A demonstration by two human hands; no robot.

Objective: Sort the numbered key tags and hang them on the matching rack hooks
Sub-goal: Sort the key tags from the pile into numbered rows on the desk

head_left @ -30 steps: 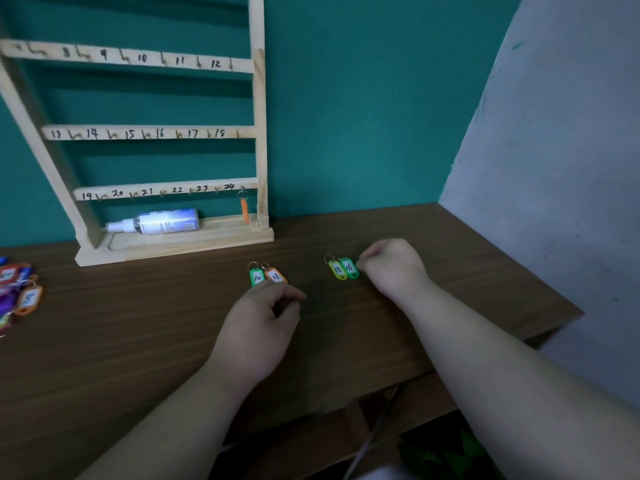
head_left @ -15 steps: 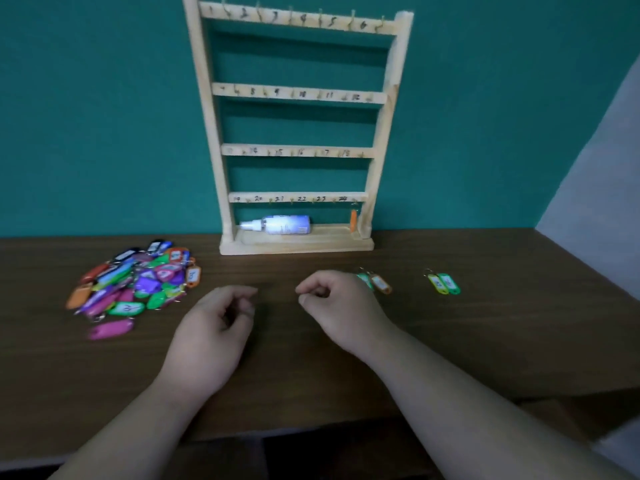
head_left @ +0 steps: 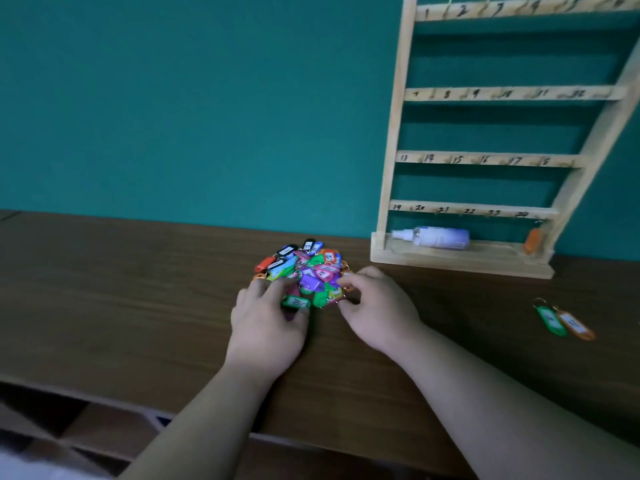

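Both hands sit at the near edge of the key tag pile [head_left: 306,271], mid-table: left hand [head_left: 266,327] pinches a green tag [head_left: 296,302] lying crosswise; right hand [head_left: 377,310] curls, grip unclear, beside it.

a heap of coloured key tags [head_left: 306,273] lies on the desk left of the upright wooden rack [head_left: 485,157]; a green tag [head_left: 550,318] and an orange tag [head_left: 576,325] lie apart, touching.

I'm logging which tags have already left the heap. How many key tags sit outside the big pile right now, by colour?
Green plastic key tag lying on the brown wooden table: 1
Orange plastic key tag beside it: 1
Orange tag hanging on the wooden rack: 1
Total: 3
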